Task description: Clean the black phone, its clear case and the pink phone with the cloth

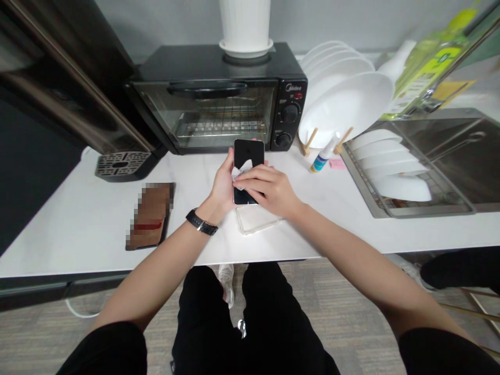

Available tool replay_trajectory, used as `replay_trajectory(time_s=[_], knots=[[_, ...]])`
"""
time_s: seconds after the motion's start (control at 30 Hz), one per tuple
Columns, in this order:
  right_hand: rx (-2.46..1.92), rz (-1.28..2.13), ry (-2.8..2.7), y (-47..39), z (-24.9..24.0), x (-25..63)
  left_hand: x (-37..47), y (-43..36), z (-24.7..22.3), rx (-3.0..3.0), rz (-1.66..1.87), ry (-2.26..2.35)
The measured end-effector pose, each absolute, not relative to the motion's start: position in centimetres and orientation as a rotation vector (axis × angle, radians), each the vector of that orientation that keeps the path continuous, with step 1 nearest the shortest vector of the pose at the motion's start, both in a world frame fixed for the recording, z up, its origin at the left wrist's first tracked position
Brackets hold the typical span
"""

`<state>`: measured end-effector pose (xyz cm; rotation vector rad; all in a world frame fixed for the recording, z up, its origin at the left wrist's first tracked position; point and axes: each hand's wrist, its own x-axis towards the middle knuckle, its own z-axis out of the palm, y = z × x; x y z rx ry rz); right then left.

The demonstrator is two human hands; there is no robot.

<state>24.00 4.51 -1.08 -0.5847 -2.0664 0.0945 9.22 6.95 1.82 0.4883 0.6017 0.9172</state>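
My left hand (224,182) is wrapped round the side of a black-faced smartphone (249,150), holding it above the counter with its dark screen up. In the fingers of my right hand (273,188) is a crumpled white tissue (242,167), pressed against the screen. The right fingers cover the middle of the phone. Just below the phone, a clear phone case (255,225) lies on the white counter, partly hidden by my right hand.
A black toaster oven (219,112) stands behind my hands, with a white pot (245,26) on top. Left lies a pixelated brown object (150,216). To the right are a small spray bottle (321,159), racked white plates (344,104), a sink (369,195) with bowls (402,187) and a green-yellow bottle (425,73).
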Motion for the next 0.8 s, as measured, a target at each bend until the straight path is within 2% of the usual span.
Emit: replay_trajectory(time_s=[0.13,0.27,0.63,0.8], knots=[[-0.458,0.107,-2.132,4.2,-1.1,23.9,8.7,7.2,1.8,0.485,1.112,0.627],[-0.508,0.132,-2.139,4.2,-0.7,24.5,8.3,7.6,1.7,0.481,1.182,0.653],[-0.866,-0.009,-1.860,6.0,-1.2,26.8,9.3,7.3,1.9,0.500,1.010,0.574],[-0.899,-0.033,-1.773,6.0,-1.0,27.0,10.2,7.0,0.8,0.492,0.849,0.549]])
